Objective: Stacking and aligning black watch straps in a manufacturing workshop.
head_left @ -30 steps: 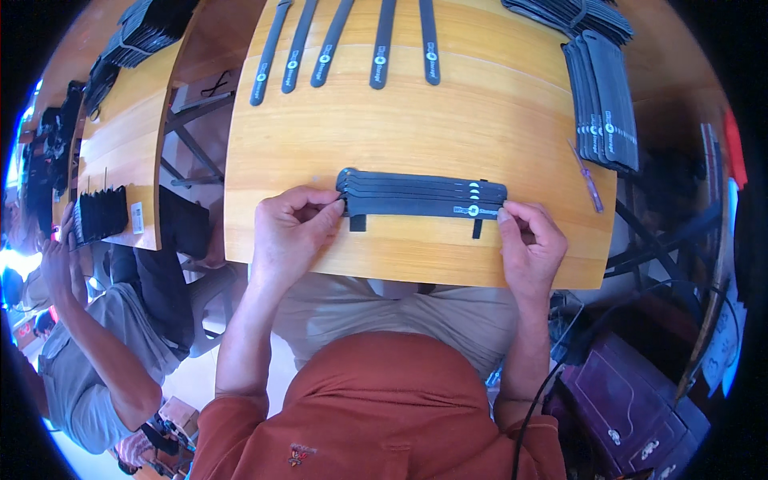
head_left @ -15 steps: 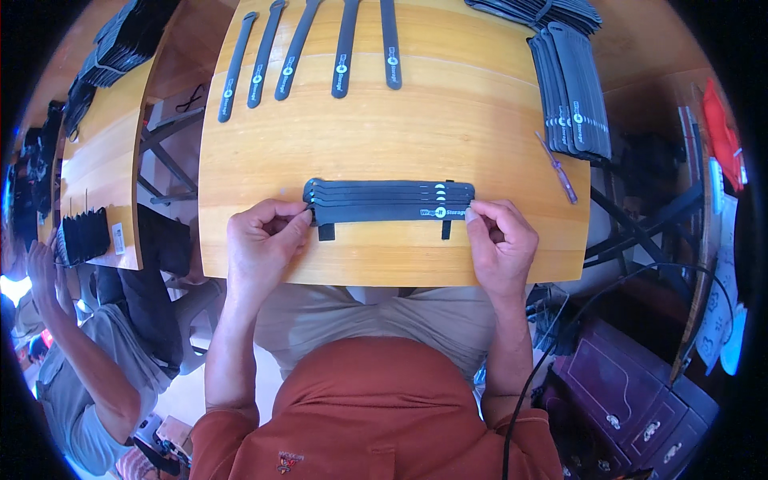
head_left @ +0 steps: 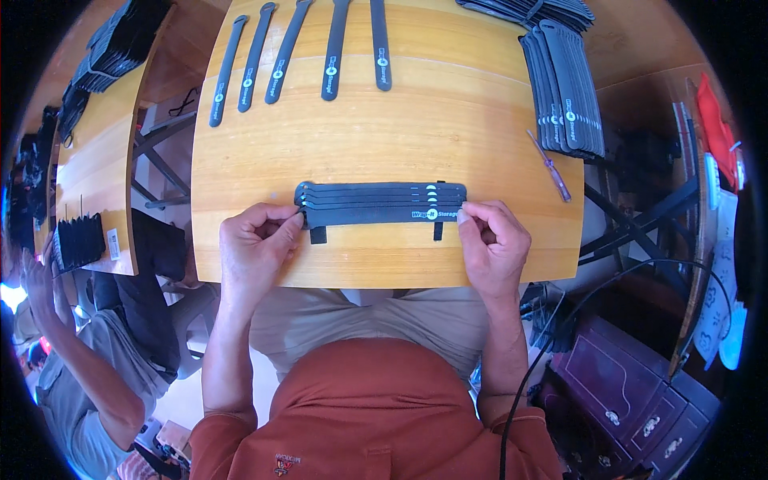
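Note:
A fanned stack of dark grey storage straps lies crosswise near the table's front edge, each strap overlapping the one behind it. My left hand pinches the left end of the nearest strap between thumb and fingers. At the opposite end my right hand pinches the same strap beside its pale print. Two short black tabs stick out from beneath the stack toward me, the left tab and the right tab. What lies under the stack is hidden.
Several single straps lie in a spread row at the back of the wooden table. A pile of straps and a purple-handled screwdriver lie on the right. Another person sits at a second table on the left.
The whole view has shifted slightly, moving the scene a little to the left. Both hands keep their pinch on the nearest strap, and the stack looks the same.

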Available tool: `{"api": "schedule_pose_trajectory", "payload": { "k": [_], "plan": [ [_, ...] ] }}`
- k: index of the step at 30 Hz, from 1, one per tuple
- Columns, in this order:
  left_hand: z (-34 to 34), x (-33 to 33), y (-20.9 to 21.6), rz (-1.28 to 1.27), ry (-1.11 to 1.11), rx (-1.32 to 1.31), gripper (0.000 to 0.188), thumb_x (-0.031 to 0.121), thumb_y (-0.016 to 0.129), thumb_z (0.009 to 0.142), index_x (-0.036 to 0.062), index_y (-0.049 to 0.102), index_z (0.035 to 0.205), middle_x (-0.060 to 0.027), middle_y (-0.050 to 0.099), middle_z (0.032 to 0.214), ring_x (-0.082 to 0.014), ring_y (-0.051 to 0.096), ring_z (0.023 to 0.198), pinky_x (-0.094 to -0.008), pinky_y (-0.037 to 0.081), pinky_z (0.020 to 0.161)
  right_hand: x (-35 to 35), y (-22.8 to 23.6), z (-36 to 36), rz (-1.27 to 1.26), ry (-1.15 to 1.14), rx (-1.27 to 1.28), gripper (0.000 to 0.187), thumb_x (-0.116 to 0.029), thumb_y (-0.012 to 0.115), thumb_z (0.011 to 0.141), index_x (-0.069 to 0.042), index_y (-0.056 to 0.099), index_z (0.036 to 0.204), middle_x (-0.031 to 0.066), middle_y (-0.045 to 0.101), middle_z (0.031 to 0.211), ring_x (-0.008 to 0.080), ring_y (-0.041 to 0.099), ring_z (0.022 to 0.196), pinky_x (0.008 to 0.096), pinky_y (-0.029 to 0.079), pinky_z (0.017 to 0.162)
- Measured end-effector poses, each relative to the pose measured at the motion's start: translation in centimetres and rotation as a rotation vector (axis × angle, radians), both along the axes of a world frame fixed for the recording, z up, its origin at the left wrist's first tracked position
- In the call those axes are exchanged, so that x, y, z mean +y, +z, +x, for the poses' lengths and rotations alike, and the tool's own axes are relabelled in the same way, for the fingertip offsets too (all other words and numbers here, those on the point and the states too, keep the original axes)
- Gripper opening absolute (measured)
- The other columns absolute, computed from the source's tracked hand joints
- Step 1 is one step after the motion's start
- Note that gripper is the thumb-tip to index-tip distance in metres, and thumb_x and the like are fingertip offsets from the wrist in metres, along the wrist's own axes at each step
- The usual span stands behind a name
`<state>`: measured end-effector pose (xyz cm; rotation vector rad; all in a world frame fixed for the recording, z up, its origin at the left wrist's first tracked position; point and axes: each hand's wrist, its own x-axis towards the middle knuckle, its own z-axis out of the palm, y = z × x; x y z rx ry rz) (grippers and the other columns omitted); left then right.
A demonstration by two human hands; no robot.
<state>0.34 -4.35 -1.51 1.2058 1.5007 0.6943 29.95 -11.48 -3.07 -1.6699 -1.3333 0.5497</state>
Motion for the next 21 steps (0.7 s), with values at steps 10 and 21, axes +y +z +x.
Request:
{"api": "schedule_pose_trajectory", "payload": {
  "k": [10, 21],
  "plan": [
    [0.13, 0.06, 0.39, 0.004, 0.0, 0.009, 0.009, 0.004, 0.076, 0.095, -0.0049, 0.075, 0.099, -0.0022, 0.07, 0.072, -0.0041, 0.06, 0.061, -0.0197, 0.048, 0.055, -0.06, 0.06, -0.17, 0.006, -0.012, 0.004, 0.006, 0.006, 0.071, 0.089, 0.003, 0.072, 0.094, 0.0095, 0.069, 0.084, 0.0128, 0.065, 0.065, 0.0257, 0.05, 0.055],
    [0.11, 0.05, 0.14, -0.003, -0.001, 0.003, 0.009, 0.003, 0.076, 0.095, -0.0051, 0.075, 0.099, -0.0026, 0.07, 0.073, -0.0043, 0.06, 0.061, -0.0199, 0.05, 0.056, -0.11, -0.07, 0.0, 0.002, -0.007, -0.017, 0.007, 0.004, 0.072, 0.089, 0.003, 0.073, 0.096, 0.0098, 0.07, 0.085, 0.0126, 0.066, 0.065, 0.0256, 0.051, 0.056]
  ]
}}
